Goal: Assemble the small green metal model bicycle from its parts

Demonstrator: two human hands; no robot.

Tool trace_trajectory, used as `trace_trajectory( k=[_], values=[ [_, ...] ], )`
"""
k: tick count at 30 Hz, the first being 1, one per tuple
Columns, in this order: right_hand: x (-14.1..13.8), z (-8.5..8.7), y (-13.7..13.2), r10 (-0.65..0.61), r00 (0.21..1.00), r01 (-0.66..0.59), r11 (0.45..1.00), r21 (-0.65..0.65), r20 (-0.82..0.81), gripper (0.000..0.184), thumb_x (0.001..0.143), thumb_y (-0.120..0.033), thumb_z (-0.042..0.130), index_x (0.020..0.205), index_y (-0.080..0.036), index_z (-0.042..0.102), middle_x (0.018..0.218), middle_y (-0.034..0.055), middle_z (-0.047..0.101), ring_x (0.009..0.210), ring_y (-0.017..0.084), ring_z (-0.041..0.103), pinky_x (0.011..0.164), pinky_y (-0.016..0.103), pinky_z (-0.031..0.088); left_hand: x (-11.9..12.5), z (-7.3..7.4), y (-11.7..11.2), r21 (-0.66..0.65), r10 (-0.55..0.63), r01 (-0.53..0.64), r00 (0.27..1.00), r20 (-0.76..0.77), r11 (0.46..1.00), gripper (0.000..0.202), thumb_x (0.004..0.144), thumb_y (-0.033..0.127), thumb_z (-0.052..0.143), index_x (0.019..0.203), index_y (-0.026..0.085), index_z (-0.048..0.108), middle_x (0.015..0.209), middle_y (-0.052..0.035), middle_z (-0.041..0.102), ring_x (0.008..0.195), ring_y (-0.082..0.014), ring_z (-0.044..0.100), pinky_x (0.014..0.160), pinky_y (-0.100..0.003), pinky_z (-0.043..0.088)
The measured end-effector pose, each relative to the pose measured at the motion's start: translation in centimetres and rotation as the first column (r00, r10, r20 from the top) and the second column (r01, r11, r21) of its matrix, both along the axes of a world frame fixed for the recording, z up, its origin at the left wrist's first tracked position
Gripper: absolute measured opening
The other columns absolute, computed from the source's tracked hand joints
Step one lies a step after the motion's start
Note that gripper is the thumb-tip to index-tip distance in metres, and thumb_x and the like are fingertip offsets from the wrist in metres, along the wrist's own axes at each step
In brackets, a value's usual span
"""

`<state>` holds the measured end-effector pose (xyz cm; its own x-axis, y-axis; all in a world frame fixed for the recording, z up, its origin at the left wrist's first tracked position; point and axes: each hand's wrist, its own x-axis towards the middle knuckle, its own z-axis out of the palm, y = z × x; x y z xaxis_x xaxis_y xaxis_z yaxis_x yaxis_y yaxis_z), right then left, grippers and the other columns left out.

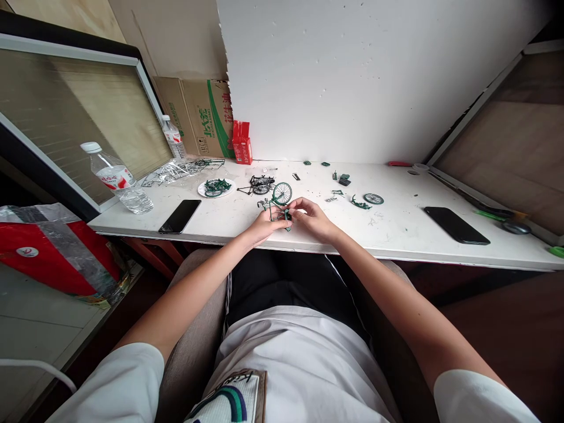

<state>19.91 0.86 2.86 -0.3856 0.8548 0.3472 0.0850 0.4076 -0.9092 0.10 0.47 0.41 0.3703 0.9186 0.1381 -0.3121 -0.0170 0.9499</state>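
Observation:
A green model bicycle (282, 193), partly built with one spoked wheel on it, is held over the table's front edge. My left hand (263, 226) is closed around its frame from the left. The fingers of my right hand (311, 216) pinch at the frame's right side, where a small dark part shows; fingertips hide the exact contact. Behind my hands lies a black model bicycle (259, 185). A loose spoked wheel (373, 198) and a curved green piece (360, 203) rest to the right.
A white plate (229, 187) carries green parts. Phones (180, 216) (456, 224) lie at both sides. Water bottles (121, 182), a red box (242, 143) and a carton (198, 117) stand at the left and back. Small green pieces (345, 178) are scattered behind.

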Motion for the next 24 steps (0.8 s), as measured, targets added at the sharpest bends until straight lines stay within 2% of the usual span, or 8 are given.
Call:
trace_trajectory(
  k=[3, 8, 12, 14, 16, 20, 22, 24],
  values=[
    [0.5, 0.1, 0.6, -0.146, 0.989, 0.142, 0.986, 0.091, 0.038, 0.034, 0.095, -0.057, 0.066, 0.098, -0.023, 0.065, 0.108, 0.0055, 0.069, 0.097, 0.021, 0.062, 0.086, 0.035, 0.052, 0.0, 0.1, 0.0, -0.02, 0.012, -0.011, 1.0, 0.002, 1.0, 0.05, 0.067, 0.014, 0.089, 0.112, 0.015, 0.067, 0.102, -0.0057, 0.072, 0.09, -0.018, 0.07, 0.087, -0.035, 0.051],
    [2.2, -0.5, 2.0, -0.398, 0.897, 0.34, 0.899, 0.276, 0.191, 0.035, 0.099, -0.055, 0.059, 0.102, -0.022, 0.071, 0.114, 0.0106, 0.072, 0.104, 0.026, 0.064, 0.088, 0.041, 0.053, 0.0, 0.4, -0.2, -0.054, -0.006, 0.007, 1.0, 0.03, 0.999, 0.05, 0.068, 0.015, 0.09, 0.112, 0.014, 0.065, 0.1, -0.007, 0.074, 0.089, -0.0185, 0.072, 0.089, -0.037, 0.052],
    [3.8, -1.7, 2.9, -0.578, 0.711, 0.36, 0.788, 0.499, 0.401, 0.032, 0.099, -0.044, 0.061, 0.11, -0.019, 0.077, 0.116, 0.0157, 0.071, 0.114, 0.033, 0.062, 0.102, 0.05, 0.05, -0.1, 0.6, -0.1, -0.101, 0.003, 0.004, 0.997, 0.073, 0.995, 0.052, 0.065, 0.013, 0.091, 0.111, 0.014, 0.066, 0.099, -0.0053, 0.074, 0.093, -0.0198, 0.073, 0.091, -0.037, 0.052],
    [4.4, -2.4, 3.3, -0.634, 0.605, 0.372, 0.76, 0.533, 0.481, 0.029, 0.097, -0.043, 0.063, 0.104, -0.019, 0.079, 0.113, 0.0166, 0.071, 0.112, 0.035, 0.061, 0.098, 0.05, 0.051, -0.1, 0.6, -0.1, -0.115, 0.005, 0.005, 0.997, 0.08, 0.993, 0.054, 0.064, 0.013, 0.092, 0.111, 0.014, 0.065, 0.099, -0.0053, 0.074, 0.094, -0.0201, 0.073, 0.092, -0.037, 0.052],
    [4.9, -2.9, 3.7, -0.65, 0.561, 0.377, 0.752, 0.54, 0.513, 0.025, 0.096, -0.041, 0.065, 0.092, -0.02, 0.078, 0.104, 0.0157, 0.072, 0.106, 0.034, 0.062, 0.091, 0.049, 0.053, -0.1, 0.6, 0.0, -0.117, -0.002, 0.012, 0.997, 0.082, 0.993, 0.053, 0.065, 0.013, 0.092, 0.111, 0.014, 0.065, 0.099, -0.0056, 0.074, 0.094, -0.0198, 0.073, 0.093, -0.037, 0.052],
    [5.0, -3.2, 4.0, -0.661, 0.612, 0.406, 0.734, 0.544, 0.435, 0.025, 0.097, -0.039, 0.064, 0.081, -0.021, 0.071, 0.091, 0.0154, 0.071, 0.093, 0.032, 0.063, 0.083, 0.047, 0.053, 0.1, 0.5, -0.1, -0.111, -0.012, 0.022, 0.996, 0.093, 0.994, 0.054, 0.064, 0.014, 0.092, 0.11, 0.015, 0.065, 0.099, -0.006, 0.075, 0.094, -0.0196, 0.073, 0.092, -0.036, 0.052],
    [4.6, -2.9, 3.8, -0.638, 0.676, 0.435, 0.75, 0.498, 0.369, 0.026, 0.099, -0.042, 0.061, 0.086, -0.021, 0.07, 0.087, 0.0132, 0.072, 0.086, 0.029, 0.063, 0.08, 0.045, 0.052, 0.2, 0.4, 0.0, -0.1, 0.021, -0.013, 0.996, 0.088, 0.995, 0.053, 0.064, 0.015, 0.091, 0.11, 0.015, 0.065, 0.099, -0.0059, 0.074, 0.092, -0.019, 0.073, 0.09, -0.036, 0.053],
    [4.0, -2.3, 3.4, -0.596, 0.753, 0.464, 0.782, 0.417, 0.279, 0.03, 0.101, -0.047, 0.057, 0.096, -0.021, 0.07, 0.086, 0.0102, 0.073, 0.08, 0.026, 0.064, 0.078, 0.043, 0.053, 0.1, 0.4, 0.3, -0.068, 0.117, -0.113, 0.991, 0.058, 0.991, 0.052, 0.064, 0.015, 0.09, 0.11, 0.015, 0.065, 0.098, -0.0053, 0.074, 0.09, -0.0182, 0.072, 0.088, -0.035, 0.054]
  ],
)
